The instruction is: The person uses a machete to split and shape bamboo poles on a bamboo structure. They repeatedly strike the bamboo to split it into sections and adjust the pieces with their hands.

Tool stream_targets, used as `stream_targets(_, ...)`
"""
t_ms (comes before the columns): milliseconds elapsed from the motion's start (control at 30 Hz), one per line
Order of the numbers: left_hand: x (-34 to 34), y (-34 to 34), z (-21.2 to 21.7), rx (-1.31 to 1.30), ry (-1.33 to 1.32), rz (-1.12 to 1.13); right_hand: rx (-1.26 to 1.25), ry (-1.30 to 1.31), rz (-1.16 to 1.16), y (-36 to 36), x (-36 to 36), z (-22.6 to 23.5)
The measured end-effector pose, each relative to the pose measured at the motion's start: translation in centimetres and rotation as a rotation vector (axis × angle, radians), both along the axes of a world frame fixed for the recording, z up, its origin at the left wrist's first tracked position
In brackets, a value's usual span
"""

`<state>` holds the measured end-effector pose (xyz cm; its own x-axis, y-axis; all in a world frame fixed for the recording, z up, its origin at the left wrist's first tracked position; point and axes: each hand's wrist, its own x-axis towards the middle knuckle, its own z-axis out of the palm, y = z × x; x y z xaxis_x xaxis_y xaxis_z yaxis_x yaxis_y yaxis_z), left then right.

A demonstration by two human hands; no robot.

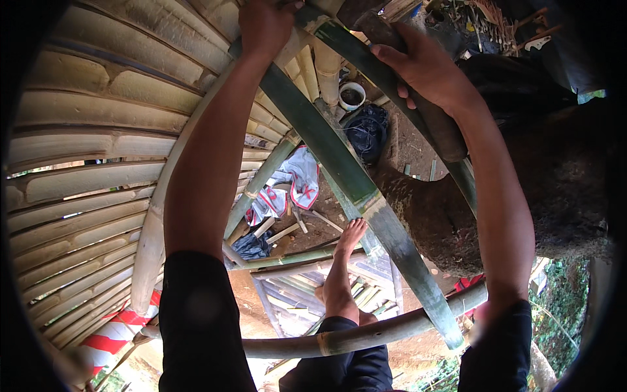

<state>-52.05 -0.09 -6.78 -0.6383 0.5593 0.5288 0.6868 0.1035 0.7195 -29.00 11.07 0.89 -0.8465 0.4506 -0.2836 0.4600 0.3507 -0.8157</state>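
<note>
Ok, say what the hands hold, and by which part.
Right hand: a hammer-like tool, by its handle. Left hand: cannot be told, its grip hidden.

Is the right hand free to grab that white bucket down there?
Probably not: the right hand is wrapped around a hammer, and the white bucket looks well below, seen between green bamboo strips.

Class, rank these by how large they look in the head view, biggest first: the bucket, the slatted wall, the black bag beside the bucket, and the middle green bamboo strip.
1. Slatted wall
2. Middle green bamboo strip
3. Black bag
4. Bucket

Apparent size only; nearness makes true size unsure.
</note>
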Motion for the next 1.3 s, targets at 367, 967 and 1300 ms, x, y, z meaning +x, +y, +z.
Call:
stream_targets(367, 0.3, -0.6, 0.4, -0.11, -0.09, 0.168, -0.075, 0.021, -0.015, 0.4, 0.1, 0.2)
stream_targets(967, 0.8, -0.9, 0.8, -0.134, -0.172, 0.165, -0.151, 0.041, 0.0, 0.4, 0.3, 0.6)
stream_targets(1300, 1.0, -1.2, 0.9, -0.156, -0.108, 0.156, -0.023, 0.068, -0.012, -0.4, 0.6, 1.4)
